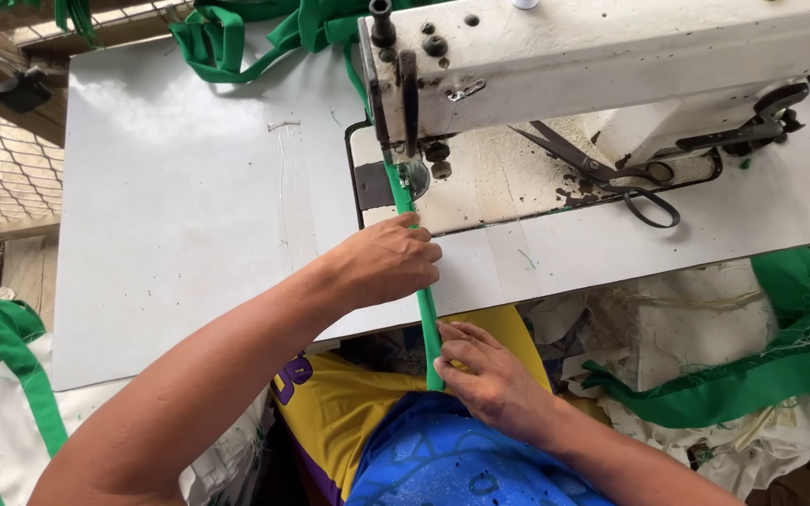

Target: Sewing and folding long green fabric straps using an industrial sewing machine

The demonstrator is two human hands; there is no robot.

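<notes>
The person is feeding a narrow green fabric strip (421,298) under the presser foot (412,178) of the white industrial sewing machine (611,56). The left hand (388,260) is lying curled over the strip just in front of the foot, pressing it to the table (189,206). The right hand (491,377) is pinching the strip's folded edge below the table's front edge. The left fingers are sitting close to the foot, so they risk being caught, and uneven tension could pull the strip askew. Scissors (602,173) are lying right of the foot.
</notes>
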